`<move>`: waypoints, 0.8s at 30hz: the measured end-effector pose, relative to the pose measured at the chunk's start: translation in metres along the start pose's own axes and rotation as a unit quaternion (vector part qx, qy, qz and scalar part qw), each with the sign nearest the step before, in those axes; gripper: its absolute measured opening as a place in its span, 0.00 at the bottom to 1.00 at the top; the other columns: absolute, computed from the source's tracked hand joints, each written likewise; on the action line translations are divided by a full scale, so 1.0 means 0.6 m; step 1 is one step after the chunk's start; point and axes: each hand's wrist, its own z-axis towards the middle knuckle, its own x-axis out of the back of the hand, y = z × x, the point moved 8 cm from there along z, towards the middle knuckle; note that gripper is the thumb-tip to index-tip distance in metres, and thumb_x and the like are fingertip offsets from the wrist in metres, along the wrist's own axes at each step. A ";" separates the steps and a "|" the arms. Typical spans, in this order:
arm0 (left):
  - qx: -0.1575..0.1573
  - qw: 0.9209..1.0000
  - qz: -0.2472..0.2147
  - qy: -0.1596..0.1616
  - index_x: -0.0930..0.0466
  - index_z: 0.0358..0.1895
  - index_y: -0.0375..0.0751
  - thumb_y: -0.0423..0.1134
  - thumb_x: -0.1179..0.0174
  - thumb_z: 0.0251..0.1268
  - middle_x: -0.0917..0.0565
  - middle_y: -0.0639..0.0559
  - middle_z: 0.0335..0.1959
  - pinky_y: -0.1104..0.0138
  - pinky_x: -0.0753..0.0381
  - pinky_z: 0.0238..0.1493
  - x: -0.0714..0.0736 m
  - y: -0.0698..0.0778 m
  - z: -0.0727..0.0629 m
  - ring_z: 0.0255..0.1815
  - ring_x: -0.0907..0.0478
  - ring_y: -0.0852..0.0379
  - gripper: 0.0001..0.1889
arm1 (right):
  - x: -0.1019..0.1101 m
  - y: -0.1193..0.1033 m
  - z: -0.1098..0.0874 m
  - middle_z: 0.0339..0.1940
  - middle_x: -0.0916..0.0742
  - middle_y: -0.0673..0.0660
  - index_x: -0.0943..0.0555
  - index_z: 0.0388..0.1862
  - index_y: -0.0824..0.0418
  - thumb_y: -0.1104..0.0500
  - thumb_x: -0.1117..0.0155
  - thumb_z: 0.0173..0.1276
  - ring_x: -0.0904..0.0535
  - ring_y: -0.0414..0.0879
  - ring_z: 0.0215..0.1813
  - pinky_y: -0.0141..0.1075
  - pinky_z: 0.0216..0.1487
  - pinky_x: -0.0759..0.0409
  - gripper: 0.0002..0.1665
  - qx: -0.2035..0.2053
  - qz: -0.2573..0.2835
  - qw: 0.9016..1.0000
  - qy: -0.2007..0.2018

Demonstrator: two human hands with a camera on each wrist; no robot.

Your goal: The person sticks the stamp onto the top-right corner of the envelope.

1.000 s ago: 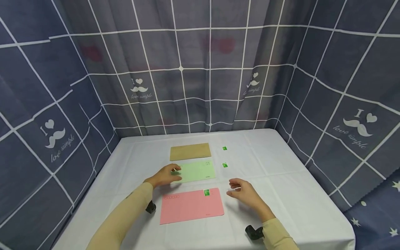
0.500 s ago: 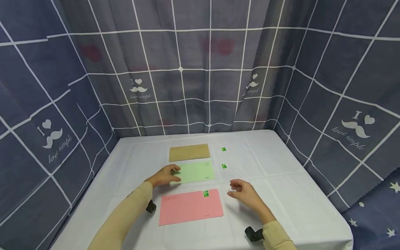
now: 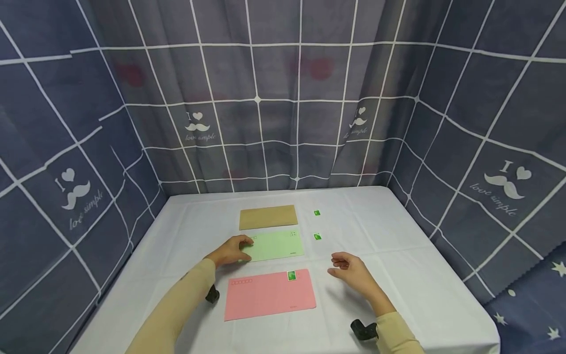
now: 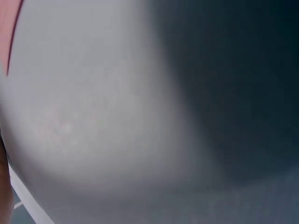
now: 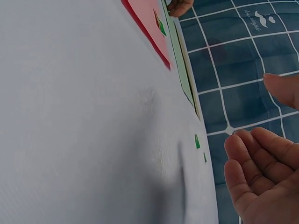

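Note:
Over the left end of the green envelope (image 3: 276, 245), my left hand (image 3: 229, 250) rests with its thumb and fingers spread apart, covering that end. My right hand (image 3: 353, 275) hovers above the cloth to the right of the envelopes. Its fingers are loosely bent, thumb apart, with nothing between them in the right wrist view. Two small green stamps, a nearer stamp (image 3: 317, 236) and a farther stamp (image 3: 317, 213), lie right of the envelopes. The pink envelope (image 3: 269, 297) lies nearest me, with a green stamp (image 3: 291, 276) at its upper right corner. The left wrist view shows mostly blurred cloth.
A brown envelope (image 3: 268, 217) lies behind the green one. All lie flat on a white-clothed table (image 3: 424, 290). Dark grid-patterned curtains (image 3: 274, 118) enclose its back and sides. Black wrist cameras hang by both sleeves, one a camera (image 3: 363, 330) at the right.
My right hand has drifted slightly to the right, away from the envelopes. My left hand has shifted slightly left on the green envelope. The envelopes and stamps stay in place.

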 end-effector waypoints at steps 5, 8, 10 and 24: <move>0.002 1.000 0.013 0.004 0.20 0.56 0.39 0.31 0.24 0.50 0.21 0.42 0.62 0.47 0.35 0.74 0.005 -0.002 -0.001 0.68 0.29 0.41 0.26 | 0.004 0.008 0.002 0.52 0.15 0.62 0.22 0.60 0.70 0.60 0.26 0.62 0.18 0.50 0.53 0.45 0.59 0.19 0.29 -0.003 0.011 1.000 -0.004; 0.000 1.000 0.013 0.002 0.20 0.56 0.39 0.31 0.24 0.50 0.22 0.42 0.62 0.48 0.36 0.75 0.005 -0.003 -0.002 0.68 0.29 0.41 0.26 | 0.006 0.013 0.001 0.52 0.15 0.63 0.22 0.60 0.70 0.60 0.26 0.62 0.18 0.50 0.52 0.45 0.58 0.19 0.29 -0.006 0.013 1.000 -0.006; -0.003 1.000 0.015 0.003 0.19 0.55 0.40 0.31 0.24 0.50 0.21 0.43 0.62 0.47 0.36 0.75 0.005 -0.002 -0.002 0.68 0.29 0.41 0.26 | 0.008 0.014 0.000 0.52 0.15 0.63 0.22 0.60 0.70 0.60 0.26 0.62 0.18 0.50 0.52 0.44 0.57 0.18 0.29 -0.008 0.009 1.000 -0.003; -0.004 1.000 0.010 0.004 0.17 0.51 0.42 0.33 0.23 0.49 0.21 0.45 0.60 0.48 0.35 0.75 0.005 -0.005 -0.005 0.67 0.28 0.43 0.23 | 0.046 -0.003 0.041 0.51 0.14 0.64 0.22 0.59 0.71 0.59 0.30 0.66 0.18 0.50 0.50 0.42 0.51 0.17 0.26 -0.007 -0.037 0.999 0.007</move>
